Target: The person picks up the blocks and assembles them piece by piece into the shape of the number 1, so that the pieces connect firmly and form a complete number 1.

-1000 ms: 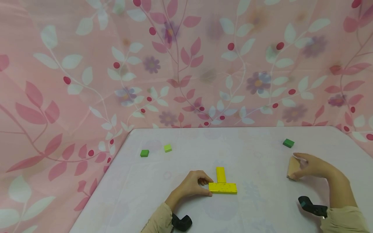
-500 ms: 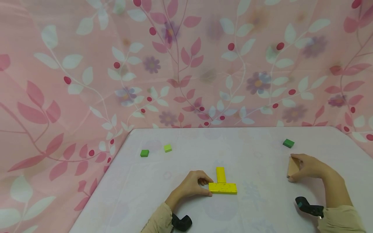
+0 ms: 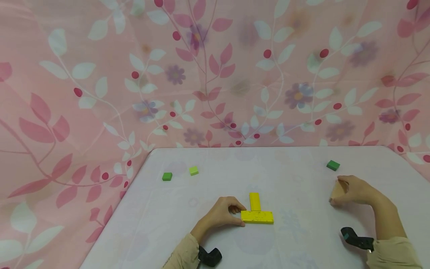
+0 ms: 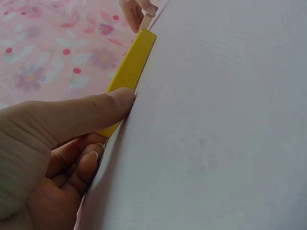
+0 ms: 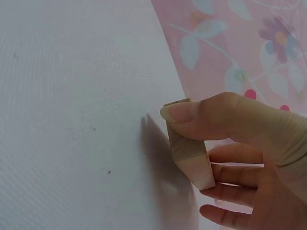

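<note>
My left hand (image 3: 222, 213) pinches the left end of a long yellow block (image 3: 257, 217) lying on the table, thumb at the near side. A second yellow block (image 3: 255, 201) stands out from its far side, so the two form an upside-down T. In the left wrist view, my thumb lies over the yellow block (image 4: 130, 64). Off to the right, my right hand (image 3: 361, 192) holds a plain wooden block (image 3: 338, 189) between thumb and fingers. The wooden block (image 5: 192, 160) looks tilted in the right wrist view, with a shadow beside it; whether it touches the table I cannot tell.
A green block (image 3: 167, 176) and a lighter green block (image 3: 193, 171) lie at the back left of the white table (image 3: 215, 164). A dark green block (image 3: 333, 165) sits just beyond my right hand. Floral pink cloth (image 3: 215, 74) hangs behind the table.
My right hand has shifted slightly left with the wooden block, and the block has turned a little. The left hand and the yellow blocks keep their places.
</note>
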A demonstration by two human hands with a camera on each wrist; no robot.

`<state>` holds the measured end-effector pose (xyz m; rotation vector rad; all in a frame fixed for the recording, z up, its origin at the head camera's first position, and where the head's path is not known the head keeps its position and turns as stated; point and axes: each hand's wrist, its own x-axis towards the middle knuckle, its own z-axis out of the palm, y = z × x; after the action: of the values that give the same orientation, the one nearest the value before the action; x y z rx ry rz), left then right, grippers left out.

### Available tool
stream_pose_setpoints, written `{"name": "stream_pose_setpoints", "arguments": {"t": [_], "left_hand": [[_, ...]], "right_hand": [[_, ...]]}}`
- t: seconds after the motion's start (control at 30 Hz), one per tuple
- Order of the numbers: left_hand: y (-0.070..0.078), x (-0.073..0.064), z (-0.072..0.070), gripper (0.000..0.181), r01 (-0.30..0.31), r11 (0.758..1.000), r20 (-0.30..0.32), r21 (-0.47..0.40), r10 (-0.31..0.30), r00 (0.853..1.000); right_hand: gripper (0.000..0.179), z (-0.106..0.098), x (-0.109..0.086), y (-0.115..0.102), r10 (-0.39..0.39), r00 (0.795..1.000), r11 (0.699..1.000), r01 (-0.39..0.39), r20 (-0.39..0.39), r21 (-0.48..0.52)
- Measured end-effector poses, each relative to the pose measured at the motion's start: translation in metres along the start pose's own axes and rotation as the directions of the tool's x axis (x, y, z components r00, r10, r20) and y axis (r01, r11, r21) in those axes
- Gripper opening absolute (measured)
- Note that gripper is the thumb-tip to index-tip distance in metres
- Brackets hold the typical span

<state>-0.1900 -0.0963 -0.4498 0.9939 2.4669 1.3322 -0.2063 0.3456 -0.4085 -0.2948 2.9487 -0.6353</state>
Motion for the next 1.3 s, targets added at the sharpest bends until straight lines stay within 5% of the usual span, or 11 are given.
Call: {"name": "stream_pose_setpoints", "arguments": {"t": [0.67,1.3], "left_hand": [[-0.001,0.0,0.001,0.035,0.003,1.0,-0.004,-0.001,-0.003,1.0],[0.001,0.0,0.0,0.035,0.028,1.0,-0.003,-0.007,-0.028,1.0]], "right_hand": [[0.098,0.012,0.003,0.004,0.0,1.0,1.0,0.0,-0.015,0.015],[0.091,0.006,0.0,-0.003,0.007,0.999,0.997,-0.005,-0.035,0.073]]}}
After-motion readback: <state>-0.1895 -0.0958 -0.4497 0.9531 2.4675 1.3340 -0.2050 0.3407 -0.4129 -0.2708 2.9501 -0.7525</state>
